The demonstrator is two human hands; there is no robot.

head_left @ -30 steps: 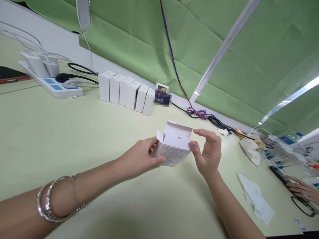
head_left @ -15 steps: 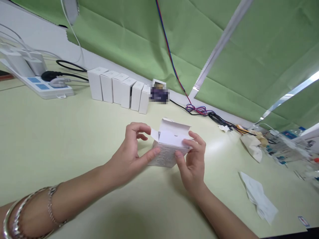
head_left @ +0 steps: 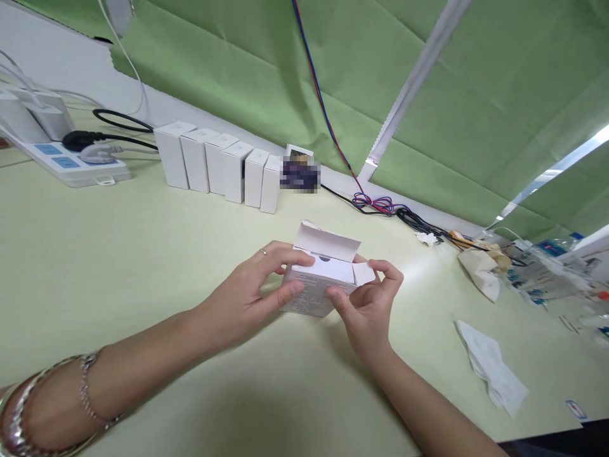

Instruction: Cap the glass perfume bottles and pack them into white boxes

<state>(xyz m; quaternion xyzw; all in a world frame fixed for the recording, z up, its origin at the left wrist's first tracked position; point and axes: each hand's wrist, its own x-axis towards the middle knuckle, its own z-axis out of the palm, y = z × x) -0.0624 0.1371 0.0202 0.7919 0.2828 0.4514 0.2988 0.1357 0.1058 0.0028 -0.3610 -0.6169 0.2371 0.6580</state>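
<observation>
A small white cardboard box (head_left: 314,293) with fine print on its near side stands on the table between my hands. Its lid flap is raised at the back, and a side flap sticks out on the right. White material with a dark notch fills the opening. My left hand (head_left: 266,282) grips the left side, thumb on the printed face and index finger over the top edge. At the right side, my right hand (head_left: 371,301) holds the box with its thumb on the front and its fingers curled behind the side flap.
Several white boxes (head_left: 233,171) stand in a row at the back, beside a pixelated dark item (head_left: 299,174). A power strip (head_left: 78,165) lies at left. Bundled cables (head_left: 413,222) run along the wall. A crumpled tissue (head_left: 492,368) lies at right, with plastic packets (head_left: 547,273) beyond.
My left index finger has come down over the box's top left edge, where a side flap stuck out before. The right fingers have moved from the top opening to behind the right flap.
</observation>
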